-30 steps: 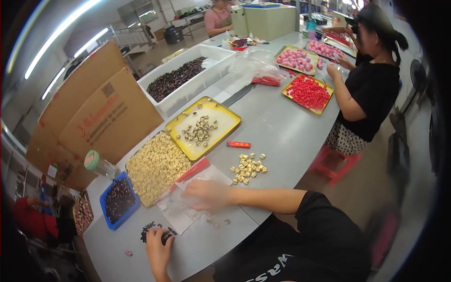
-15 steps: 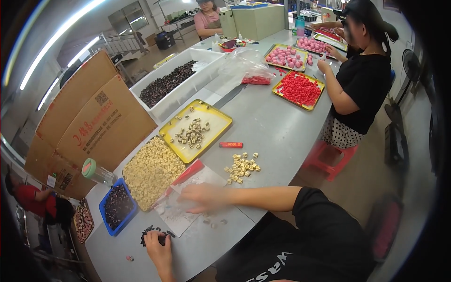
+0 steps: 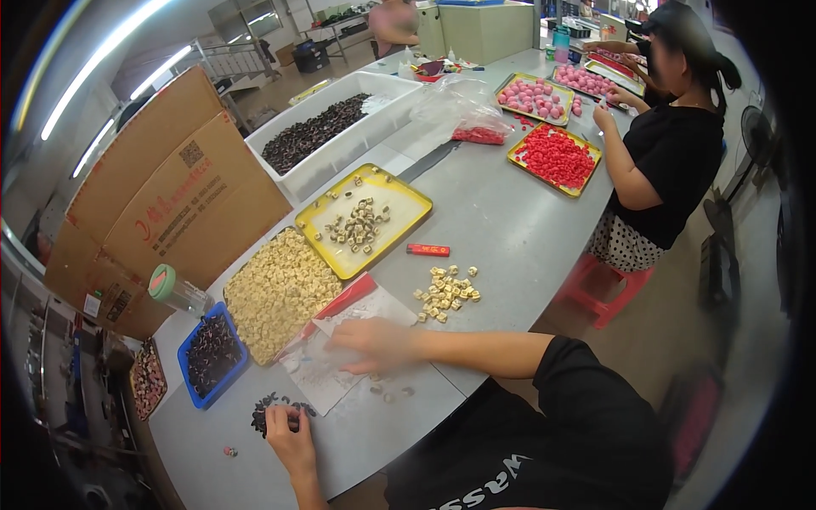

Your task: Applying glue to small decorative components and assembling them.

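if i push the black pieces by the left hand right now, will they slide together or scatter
The black pieces would likely scatter, being small and loose. Some look curved, so may rock rather than roll.

From my remote seat, I see the wearer in a black shirt (image 3: 586, 450) that fills the view from 4 to 6 o'clock, its cloth dark and plain. Toward 5 o'clock, near the lower rim, I make out bold white lettering (image 3: 501, 483) running aslant across the fabric. At 4 o'clock I see a short black sleeve (image 3: 586, 374), loose and wide at its opening. From there the right forearm (image 3: 484, 354) is bare down to the right hand (image 3: 370, 344), which looks blurred to me. At 7 o'clock the left forearm (image 3: 308, 483) and left hand (image 3: 291, 433) are bare too.
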Action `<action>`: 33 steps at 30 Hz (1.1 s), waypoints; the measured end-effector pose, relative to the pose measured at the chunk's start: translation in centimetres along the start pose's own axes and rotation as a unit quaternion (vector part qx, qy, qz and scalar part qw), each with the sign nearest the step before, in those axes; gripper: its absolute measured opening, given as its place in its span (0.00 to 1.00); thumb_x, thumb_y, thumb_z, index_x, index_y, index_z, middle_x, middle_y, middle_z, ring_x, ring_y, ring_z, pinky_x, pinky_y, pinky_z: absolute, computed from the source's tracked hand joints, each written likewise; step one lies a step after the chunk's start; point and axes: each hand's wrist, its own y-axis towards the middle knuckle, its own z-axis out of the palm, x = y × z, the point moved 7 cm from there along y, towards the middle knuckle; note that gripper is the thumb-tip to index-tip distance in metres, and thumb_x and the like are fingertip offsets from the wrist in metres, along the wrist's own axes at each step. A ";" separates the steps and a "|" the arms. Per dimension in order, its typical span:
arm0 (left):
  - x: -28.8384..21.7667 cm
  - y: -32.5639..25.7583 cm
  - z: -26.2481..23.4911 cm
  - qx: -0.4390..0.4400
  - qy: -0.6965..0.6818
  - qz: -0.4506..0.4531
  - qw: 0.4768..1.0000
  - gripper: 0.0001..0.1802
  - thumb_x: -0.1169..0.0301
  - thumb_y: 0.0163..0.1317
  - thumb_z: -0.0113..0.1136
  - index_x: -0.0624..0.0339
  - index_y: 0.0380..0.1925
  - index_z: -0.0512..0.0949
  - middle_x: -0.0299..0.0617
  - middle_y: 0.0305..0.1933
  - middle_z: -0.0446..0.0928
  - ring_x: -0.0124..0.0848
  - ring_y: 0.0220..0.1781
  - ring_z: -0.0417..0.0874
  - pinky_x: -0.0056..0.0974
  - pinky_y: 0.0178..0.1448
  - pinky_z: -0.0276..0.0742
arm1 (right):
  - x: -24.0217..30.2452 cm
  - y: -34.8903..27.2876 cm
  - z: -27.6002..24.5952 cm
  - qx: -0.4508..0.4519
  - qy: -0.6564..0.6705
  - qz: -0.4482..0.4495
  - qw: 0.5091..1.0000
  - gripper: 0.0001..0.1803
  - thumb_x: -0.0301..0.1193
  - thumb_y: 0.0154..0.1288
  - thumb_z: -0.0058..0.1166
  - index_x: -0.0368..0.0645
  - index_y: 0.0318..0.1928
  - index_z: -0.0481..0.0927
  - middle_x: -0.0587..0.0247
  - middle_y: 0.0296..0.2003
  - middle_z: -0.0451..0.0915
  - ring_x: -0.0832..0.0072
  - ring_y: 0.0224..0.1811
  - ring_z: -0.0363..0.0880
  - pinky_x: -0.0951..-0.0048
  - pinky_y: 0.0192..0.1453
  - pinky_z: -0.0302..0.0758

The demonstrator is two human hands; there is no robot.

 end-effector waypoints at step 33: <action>-1.4 2.7 6.7 0.085 -0.357 0.052 0.929 0.10 0.86 0.51 0.63 0.65 0.33 0.79 0.42 0.41 0.73 0.28 0.44 0.77 0.31 0.49 0.79 | -4.6 0.1 -0.1 -0.147 0.456 0.230 0.847 0.20 0.34 0.67 0.52 0.34 0.54 0.73 0.60 0.46 0.78 0.79 0.48 0.76 0.76 0.53 0.73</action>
